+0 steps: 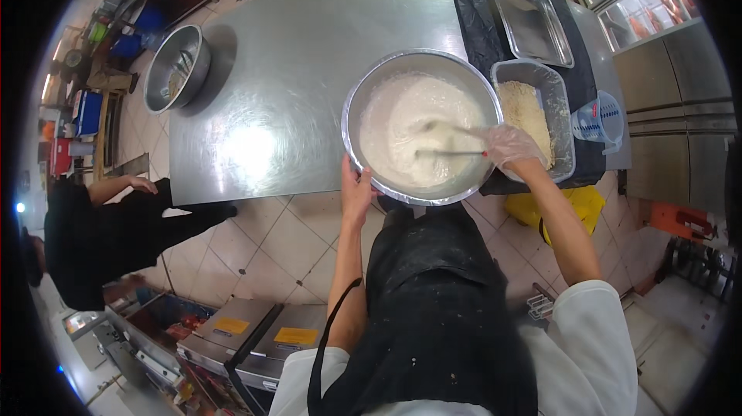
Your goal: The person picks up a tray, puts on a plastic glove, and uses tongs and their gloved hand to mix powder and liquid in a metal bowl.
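A wide metal bowl (354, 99) of pale, thick batter (410, 118) rests at the near edge of the steel table. My bare left hand (356, 193) grips its near left side, fingers against the outer wall. Over the right rim reaches my right hand (514, 147), in a clear plastic glove, its fingers curled and partly blurred. It seems closed around a slim metal utensil (452, 154) with a red tip near the fingers. The utensil's other end is in the batter, so its kind is hidden. Swirl marks show on the batter's surface.
Right of the bowl, a grey tub (563, 110) holds pale crumbs. Beyond it lies a shallow metal tray (533, 18) on black plastic sheeting. A clear measuring jug (599, 121) stands farther right. A smaller metal bowl (199, 76) sits far left. Another person (100, 223) in black is at left.
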### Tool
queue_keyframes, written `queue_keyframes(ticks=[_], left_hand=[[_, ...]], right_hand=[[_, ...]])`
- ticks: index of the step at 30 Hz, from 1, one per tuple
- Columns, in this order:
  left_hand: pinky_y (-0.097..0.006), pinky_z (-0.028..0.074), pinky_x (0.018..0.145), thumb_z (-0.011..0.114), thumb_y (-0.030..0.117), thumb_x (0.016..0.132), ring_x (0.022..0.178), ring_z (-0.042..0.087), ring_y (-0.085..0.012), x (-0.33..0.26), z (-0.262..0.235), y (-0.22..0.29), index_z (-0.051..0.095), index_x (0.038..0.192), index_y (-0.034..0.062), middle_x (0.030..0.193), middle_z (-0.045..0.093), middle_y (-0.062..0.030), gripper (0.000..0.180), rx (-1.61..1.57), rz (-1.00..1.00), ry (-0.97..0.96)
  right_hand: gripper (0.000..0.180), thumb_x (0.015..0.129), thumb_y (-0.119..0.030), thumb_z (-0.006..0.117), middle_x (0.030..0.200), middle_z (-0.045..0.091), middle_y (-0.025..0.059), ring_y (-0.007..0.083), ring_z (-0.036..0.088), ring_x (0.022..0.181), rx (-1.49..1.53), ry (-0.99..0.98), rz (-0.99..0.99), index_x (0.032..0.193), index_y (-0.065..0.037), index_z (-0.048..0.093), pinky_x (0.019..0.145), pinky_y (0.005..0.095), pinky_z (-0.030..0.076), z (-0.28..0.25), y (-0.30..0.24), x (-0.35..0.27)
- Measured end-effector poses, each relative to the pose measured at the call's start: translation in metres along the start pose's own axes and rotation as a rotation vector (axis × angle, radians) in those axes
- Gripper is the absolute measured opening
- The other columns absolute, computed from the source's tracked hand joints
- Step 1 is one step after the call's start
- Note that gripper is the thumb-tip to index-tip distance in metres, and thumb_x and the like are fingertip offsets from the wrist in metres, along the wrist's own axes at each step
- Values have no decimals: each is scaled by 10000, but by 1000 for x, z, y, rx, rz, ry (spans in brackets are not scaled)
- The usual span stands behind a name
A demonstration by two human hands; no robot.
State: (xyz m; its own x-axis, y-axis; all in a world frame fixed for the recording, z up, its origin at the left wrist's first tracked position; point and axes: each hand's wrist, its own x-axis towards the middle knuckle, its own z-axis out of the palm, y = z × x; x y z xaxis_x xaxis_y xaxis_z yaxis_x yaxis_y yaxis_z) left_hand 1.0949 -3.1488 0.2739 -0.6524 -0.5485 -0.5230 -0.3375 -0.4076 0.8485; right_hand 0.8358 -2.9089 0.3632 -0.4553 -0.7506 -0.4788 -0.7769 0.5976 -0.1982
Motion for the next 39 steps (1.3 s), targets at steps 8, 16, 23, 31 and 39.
queue_keyframes(ticks=[8, 16, 23, 31, 39], left_hand=[[-298, 618, 610, 496, 80, 1080, 860, 717, -195, 1, -9, 0, 196, 1641, 133, 1286, 653, -198, 638, -76, -7, -15], [-305, 625, 612, 509, 108, 1080, 842, 719, -200, 1, 2, 6, 191, 1642, 131, 1273, 652, -206, 647, -30, -17, -21], [-347, 648, 684, 509, 141, 1091, 908, 730, -241, 2, -12, -2, 144, 1649, 133, 1282, 641, -212, 667, -19, -16, -37], [-331, 644, 648, 505, 119, 1088, 923, 730, -238, -1, -1, 6, 162, 1648, 129, 1281, 641, -214, 657, -33, -10, -48], [-321, 643, 630, 495, 119, 1092, 902, 726, -223, 1, -4, -8, 162, 1639, 97, 1291, 637, -209, 640, -75, 0, -24]], right_hand=[[450, 1025, -181, 461, 1046, 735, 218, 377, 733, 940, 85, 44, 202, 1457, -220, 580, 830, 493, 594, 41, -75, 21], [555, 1011, -186, 527, 1004, 726, 245, 394, 728, 983, 154, 195, 371, 1551, -309, 493, 855, 521, 578, 49, -26, 8], [437, 1040, -180, 451, 1105, 731, 232, 396, 720, 1049, 71, -23, 187, 1461, -156, 565, 911, 521, 569, 2, -62, -23], [406, 1075, -242, 386, 1134, 731, 242, 401, 720, 1075, 254, 272, 486, 1261, -44, 688, 959, 509, 565, 39, -60, 34], [423, 1009, -224, 508, 1132, 725, 237, 399, 708, 1077, 95, -94, 232, 1409, -157, 630, 954, 505, 564, -13, -43, -31]])
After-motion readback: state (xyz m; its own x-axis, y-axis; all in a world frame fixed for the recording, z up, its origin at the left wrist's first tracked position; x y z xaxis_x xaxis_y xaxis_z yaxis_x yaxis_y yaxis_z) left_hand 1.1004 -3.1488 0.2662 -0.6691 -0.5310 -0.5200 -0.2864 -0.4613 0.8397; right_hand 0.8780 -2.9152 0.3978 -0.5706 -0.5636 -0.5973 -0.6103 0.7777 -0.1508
